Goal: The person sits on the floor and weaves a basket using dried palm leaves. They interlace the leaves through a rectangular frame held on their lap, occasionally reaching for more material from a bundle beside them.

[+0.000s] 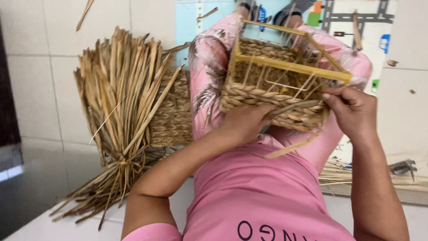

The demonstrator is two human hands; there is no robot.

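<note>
The left hand [244, 121] was cupped under the near wall of the basket [272, 96], fingers curled out of sight against the weave. The right hand [352, 111] pinched a flat reed strand [290, 147] at the basket's near right corner, thumb on top.

In the head view, the one basket rested on the person's lap, just beyond both hands and touching them. Its long axis ran left to right, tilted slightly up to the left. A single yellow frame [290, 67] stood above the woven part. The loose strand trailed down and left from the right hand, which was the nearer to it. On the floor well to the left lay one tied reed bundle [122, 116] and one woven mat [171, 111] beside it.
</note>
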